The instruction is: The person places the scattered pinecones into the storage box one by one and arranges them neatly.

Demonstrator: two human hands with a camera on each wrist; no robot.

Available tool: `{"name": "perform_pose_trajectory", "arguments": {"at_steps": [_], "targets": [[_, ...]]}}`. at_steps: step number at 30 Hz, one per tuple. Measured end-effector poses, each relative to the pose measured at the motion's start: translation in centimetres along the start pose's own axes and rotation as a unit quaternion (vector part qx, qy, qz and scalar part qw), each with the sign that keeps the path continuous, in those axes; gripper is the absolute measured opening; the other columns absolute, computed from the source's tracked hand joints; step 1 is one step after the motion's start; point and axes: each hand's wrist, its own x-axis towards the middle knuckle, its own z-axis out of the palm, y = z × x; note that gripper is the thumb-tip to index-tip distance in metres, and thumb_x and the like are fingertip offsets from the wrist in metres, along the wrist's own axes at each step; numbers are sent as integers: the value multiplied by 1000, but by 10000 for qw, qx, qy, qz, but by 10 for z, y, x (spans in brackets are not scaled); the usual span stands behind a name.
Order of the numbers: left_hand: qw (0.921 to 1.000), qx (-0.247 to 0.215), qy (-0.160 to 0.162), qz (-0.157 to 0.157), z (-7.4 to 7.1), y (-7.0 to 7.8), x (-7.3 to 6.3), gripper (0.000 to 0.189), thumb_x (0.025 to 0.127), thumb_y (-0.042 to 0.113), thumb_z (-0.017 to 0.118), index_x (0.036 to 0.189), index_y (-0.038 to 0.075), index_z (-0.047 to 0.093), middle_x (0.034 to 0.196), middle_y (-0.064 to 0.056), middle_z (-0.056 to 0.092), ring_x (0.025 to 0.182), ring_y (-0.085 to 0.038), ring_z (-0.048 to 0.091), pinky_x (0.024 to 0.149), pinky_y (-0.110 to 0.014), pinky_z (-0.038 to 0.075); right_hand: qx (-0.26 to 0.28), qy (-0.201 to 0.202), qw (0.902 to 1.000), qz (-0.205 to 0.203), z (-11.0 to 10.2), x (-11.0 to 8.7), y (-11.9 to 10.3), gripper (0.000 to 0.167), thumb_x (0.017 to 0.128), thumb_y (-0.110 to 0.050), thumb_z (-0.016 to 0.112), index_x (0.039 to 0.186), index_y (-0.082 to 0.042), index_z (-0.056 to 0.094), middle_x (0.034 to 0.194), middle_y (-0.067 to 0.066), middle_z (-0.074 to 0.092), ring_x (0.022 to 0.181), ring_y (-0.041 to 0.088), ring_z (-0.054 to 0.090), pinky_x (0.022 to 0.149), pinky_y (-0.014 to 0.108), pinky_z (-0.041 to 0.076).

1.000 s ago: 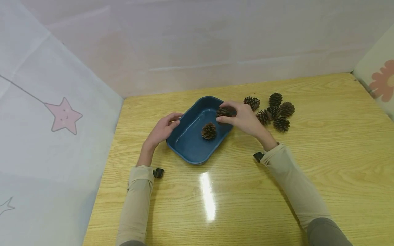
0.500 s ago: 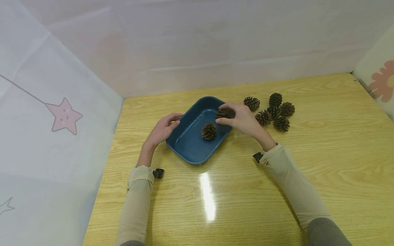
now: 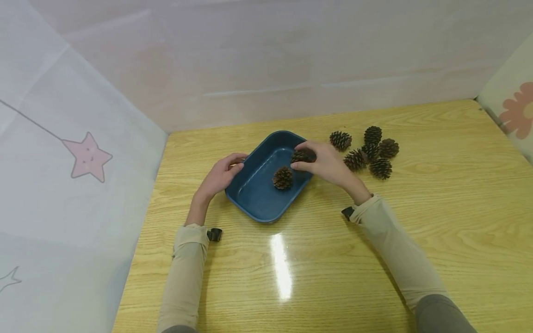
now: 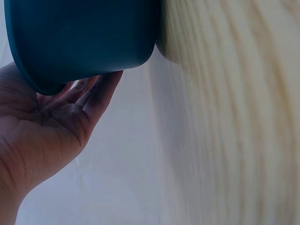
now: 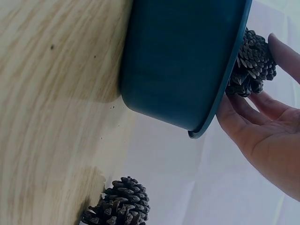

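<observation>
A dark blue rectangular plastic tub (image 3: pixel 254 203) stands at an angle on the table. My left hand (image 3: pixel 219 175) holds its left side, thumb at the rim; the left wrist view shows the fingers (image 4: pixel 101 91) against the outer wall. My right hand (image 3: pixel 329 162) grips a pine cone (image 3: pixel 303 156) between thumb and fingers, over the tub's right end. From the right wrist, this pine cone (image 5: pixel 253 63) appears at the rim, partly hidden by the wall. Another pine cone (image 3: pixel 282 178) lies inside on the tub's floor.
To the right of the tub, several pine cones lie in a loose cluster, among them a dark cone (image 3: pixel 381 168) and a brown one (image 3: pixel 389 148). One pine cone (image 3: pixel 340 140) sits slightly apart. A pale wall covering (image 3: pixel 258 92) rises behind the wooden table (image 3: pixel 333 277).
My right hand has shifted slightly left and down with the pine cone, farther into the tub. The left hand and the tub have stayed in place.
</observation>
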Motion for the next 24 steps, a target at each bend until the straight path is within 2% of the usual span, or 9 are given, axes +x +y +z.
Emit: {"name": "perform_pose_trajectory", "arguments": {"at_steps": [4, 5, 7, 9, 11, 14, 15, 17, 24], "targets": [[10000, 18, 8, 15, 0, -1, 0, 39, 112, 15, 48, 149, 3, 53, 149, -19, 53, 136, -35, 50, 114, -52, 41, -29, -49, 10000, -41, 2, 1, 1, 57, 95, -33, 78, 141, -4, 62, 139, 16, 63, 62, 19, 52, 85, 48, 50], [10000, 25, 5, 23, 0, -1, 0, 39, 112, 15, 48, 149, 2, 53, 149, -19, 52, 137, -35, 50, 114, -52, 41, -34, -63, 10000, -45, 2, 1, 1, 57, 95, -33, 78, 141, -4, 62, 139, 16, 63, 59, 19, 48, 83, 48, 50], [10000, 29, 4, 21, 0, -1, 1, 39, 112, 15, 48, 149, 2, 53, 149, -19, 53, 137, -35, 50, 114, -52, 41, -57, -76, 9999, -38, 3, 1, 1, 57, 95, -33, 79, 141, -3, 62, 139, 16, 63, 59, 19, 49, 85, 48, 51], [10000, 13, -1, 12, 0, 0, 1, 39, 112, 15, 48, 148, 2, 53, 149, -19, 52, 137, -36, 50, 114, -52, 41, -63, -100, 9999, -29, 4, 2, 2, 56, 95, -32, 78, 141, -3, 61, 140, 17, 62, 67, 23, 58, 91, 51, 51], [10000, -15, -8, -6, 0, 1, 0, 39, 112, 14, 49, 148, 2, 54, 149, -19, 53, 137, -35, 50, 114, -51, 41, -64, -122, 9999, -4, 5, 1, 2, 56, 96, -31, 78, 141, -3, 61, 141, 17, 61, 88, 29, 66, 98, 53, 50], [10000, -52, -6, -33, 0, 1, 0, 39, 112, 15, 49, 148, 2, 54, 149, -19, 53, 137, -35, 50, 114, -52, 41, -42, -162, 9999, 30, 5, 1, 2, 56, 96, -30, 78, 142, -3, 60, 144, 17, 59, 119, 35, 62, 104, 55, 48], [10000, -51, -4, -33, 0, 2, 0, 39, 112, 15, 49, 148, 2, 54, 149, -19, 53, 137, -35, 50, 114, -52, 41, -45, -177, 9998, 35, 5, 1, 1, 56, 96, -30, 77, 142, -3, 60, 144, 17, 59, 124, 36, 59, 104, 55, 47], [10000, -52, 0, -28, 0, 2, 0, 39, 112, 15, 49, 148, 2, 54, 149, -19, 52, 137, -35, 49, 114, -52, 40, -46, -203, 9998, 49, 5, 1, 1, 56, 97, -30, 77, 143, -3, 60, 145, 18, 58, 130, 37, 56, 105, 56, 46], [10000, -4, -2, -28, 0, 1, 0, 40, 112, 15, 49, 149, 2, 53, 150, -19, 52, 138, -35, 49, 115, -52, 40, -8, -240, 9997, 69, 6, 1, 1, 56, 98, -28, 76, 144, -2, 58, 146, 19, 57, 134, 37, 53, 108, 55, 45]]}}
